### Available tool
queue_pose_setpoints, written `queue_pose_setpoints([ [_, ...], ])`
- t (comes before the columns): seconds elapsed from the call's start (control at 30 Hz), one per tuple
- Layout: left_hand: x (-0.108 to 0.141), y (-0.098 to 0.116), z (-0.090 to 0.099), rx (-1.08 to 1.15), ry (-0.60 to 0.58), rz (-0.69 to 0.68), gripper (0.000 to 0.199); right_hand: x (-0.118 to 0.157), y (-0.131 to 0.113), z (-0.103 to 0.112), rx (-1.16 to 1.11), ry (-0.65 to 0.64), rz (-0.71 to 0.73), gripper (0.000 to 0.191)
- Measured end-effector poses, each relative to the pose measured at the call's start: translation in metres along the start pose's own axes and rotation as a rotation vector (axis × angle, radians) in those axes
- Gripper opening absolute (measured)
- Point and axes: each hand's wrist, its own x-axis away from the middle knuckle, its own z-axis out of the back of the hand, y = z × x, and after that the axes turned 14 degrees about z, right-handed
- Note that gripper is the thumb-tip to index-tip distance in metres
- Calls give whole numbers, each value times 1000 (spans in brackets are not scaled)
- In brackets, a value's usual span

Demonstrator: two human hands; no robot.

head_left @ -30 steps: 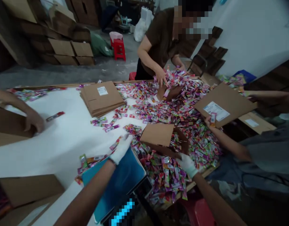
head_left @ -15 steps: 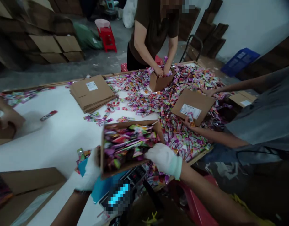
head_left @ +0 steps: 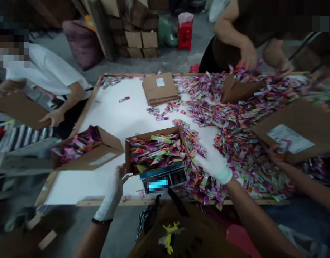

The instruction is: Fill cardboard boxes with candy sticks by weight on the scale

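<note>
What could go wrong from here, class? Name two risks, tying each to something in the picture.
Sachets fill the middle box nearly to its rim, so some might spill if it is tipped. Loose sachets lie close beside the scale; one pressing against it could perhaps upset the reading.

White, wood-edged counter (head_left: 108, 116): flattened cardboard stack (head_left: 161, 91) at twelve o'clock, heaped small packets (head_left: 238, 147) at three, scale (head_left: 178, 175) at six, open box (head_left: 92, 156) of packets at nine.
</note>
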Motion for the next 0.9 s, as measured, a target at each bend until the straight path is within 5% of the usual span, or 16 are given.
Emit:
queue_pose_setpoints([
  [0.07, 1, -16, 23, 15, 39, 48, 40, 44, 47, -18, 106, -39, -370, 105],
  [0.17, 10, -38, 46, 19, 94, 116, 39, 102, 91, -68, 273, -454, -820, 138],
  [0.27, 22, -54, 53, 17, 137, 174, 36, 130, 103, -110, 328, -746, -904, 132],
  [0.37, 32, -61, 49, 25, 113, 162, 34, 124, 112, -115, 333, -715, -886, 120],
  [0.57, 44, -64, 38, 41, 95, 157, 30, 74, 153, -47, 270, -661, -807, 67],
  [0.67, 44, -68, 34, 50, 64, 148, 31, 53, 155, -6, 256, -600, -735, 54],
  [0.8, 36, -77, 28, 48, 26, 139, 37, 12, 123, 53, 196, -515, -531, 46],
  [0.9, 29, -82, 21, 50, -5, 142, 42, -44, 67, 91, 105, -462, -243, 35],
])
